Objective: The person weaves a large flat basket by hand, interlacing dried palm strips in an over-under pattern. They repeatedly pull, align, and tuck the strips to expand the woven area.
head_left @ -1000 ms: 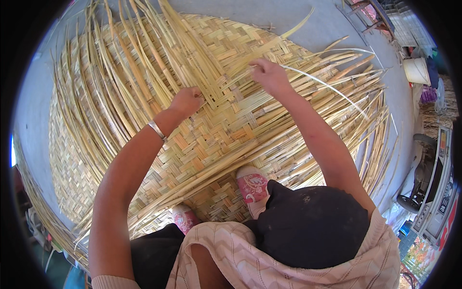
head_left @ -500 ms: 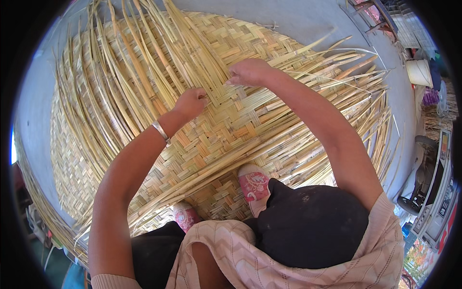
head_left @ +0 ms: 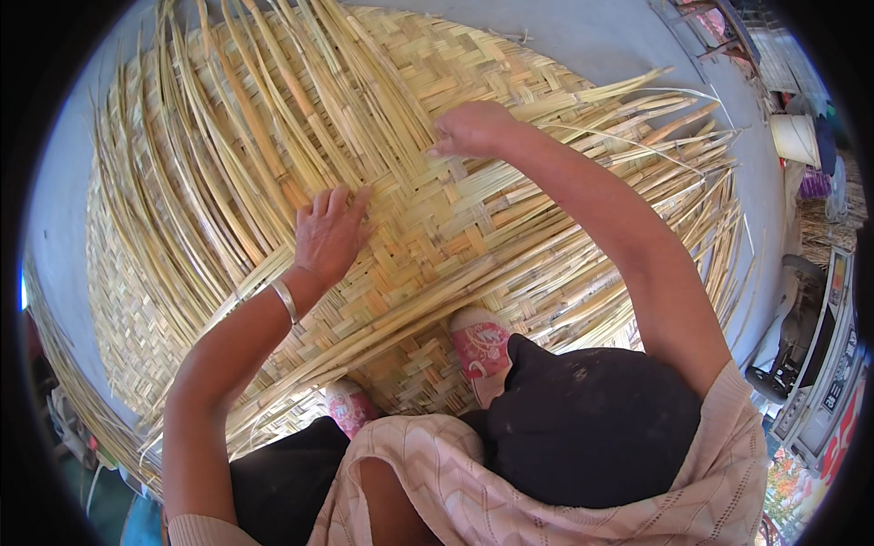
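A large herringbone mat (head_left: pixel 401 241) of pale split reed strips lies spread in front of me. Long unwoven strips (head_left: pixel 264 136) fan out from it toward the far left, and more strips (head_left: pixel 583 227) fan out to the right. My left hand (head_left: pixel 330 235), a silver bangle at its wrist, rests open on the weave at the near ends of the far-left strips, fingers apart. Farther to the right, my right hand (head_left: pixel 473 130) is closed, its fingertips at the woven corner where both sets of strips meet. What it pinches is hidden by the fingers.
My pink patterned shoes (head_left: pixel 481 346) stand on the mat's near part, behind a bundle of long strips (head_left: pixel 401 318). Grey floor (head_left: pixel 583 41) surrounds the mat. At the right are a white bucket (head_left: pixel 794 138) and a vehicle (head_left: pixel 819 355) with a dark wheel.
My left hand has moved left and nearer to me, and its curled fingers have spread. The right hand has barely moved. A raised strip end beyond the right forearm now lies lower.
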`<state>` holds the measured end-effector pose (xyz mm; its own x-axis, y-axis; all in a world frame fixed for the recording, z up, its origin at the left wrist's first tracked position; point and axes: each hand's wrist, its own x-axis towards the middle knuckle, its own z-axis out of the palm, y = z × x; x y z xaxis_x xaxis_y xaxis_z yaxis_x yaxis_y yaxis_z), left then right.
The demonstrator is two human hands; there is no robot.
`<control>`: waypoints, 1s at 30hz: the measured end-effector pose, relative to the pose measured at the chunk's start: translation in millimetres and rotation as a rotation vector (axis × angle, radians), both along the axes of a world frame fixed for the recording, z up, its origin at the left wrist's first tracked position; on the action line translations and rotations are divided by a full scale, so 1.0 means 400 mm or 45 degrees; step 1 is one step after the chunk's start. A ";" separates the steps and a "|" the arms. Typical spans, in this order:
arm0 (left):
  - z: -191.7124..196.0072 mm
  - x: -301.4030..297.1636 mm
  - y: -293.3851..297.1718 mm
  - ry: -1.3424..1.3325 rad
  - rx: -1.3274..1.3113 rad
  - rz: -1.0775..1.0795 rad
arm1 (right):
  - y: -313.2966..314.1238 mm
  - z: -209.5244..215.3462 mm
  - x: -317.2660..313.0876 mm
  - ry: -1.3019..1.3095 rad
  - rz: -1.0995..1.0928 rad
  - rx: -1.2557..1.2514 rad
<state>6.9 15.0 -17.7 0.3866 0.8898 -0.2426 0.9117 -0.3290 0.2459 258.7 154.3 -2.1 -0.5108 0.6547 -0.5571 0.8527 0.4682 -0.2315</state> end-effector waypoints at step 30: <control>-0.018 -0.509 -0.396 -2.154 -0.271 2.087 | -0.144 0.143 -0.331 0.165 0.689 -0.059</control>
